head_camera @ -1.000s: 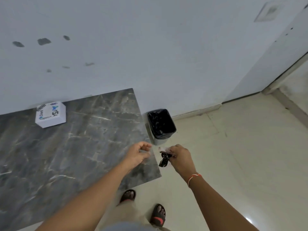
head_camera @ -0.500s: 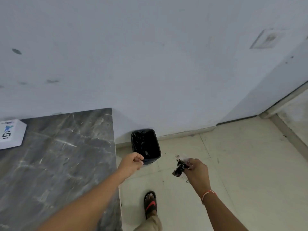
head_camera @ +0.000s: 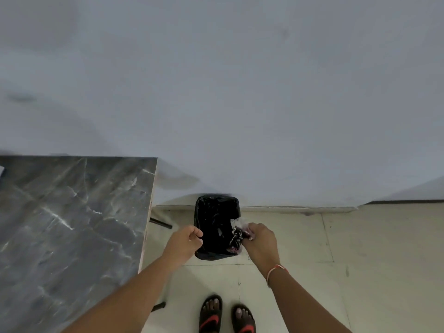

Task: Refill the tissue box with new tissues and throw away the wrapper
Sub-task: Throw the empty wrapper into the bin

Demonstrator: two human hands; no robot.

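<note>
Head view shows the right hand (head_camera: pixel 260 241) pinching the crumpled wrapper (head_camera: pixel 236 239) over the bin (head_camera: pixel 216 212) at 12 o'clock, left hand (head_camera: pixel 186 241) curled empty; next, I think, let go.

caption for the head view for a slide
Right hand holds the crumpled wrapper over the black-lined bin; left hand grips its rim.

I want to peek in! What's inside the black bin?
The bin holds a black liner bag. The right hand holds the crumpled wrapper over its opening. The inside is too dark to show anything else.
</note>
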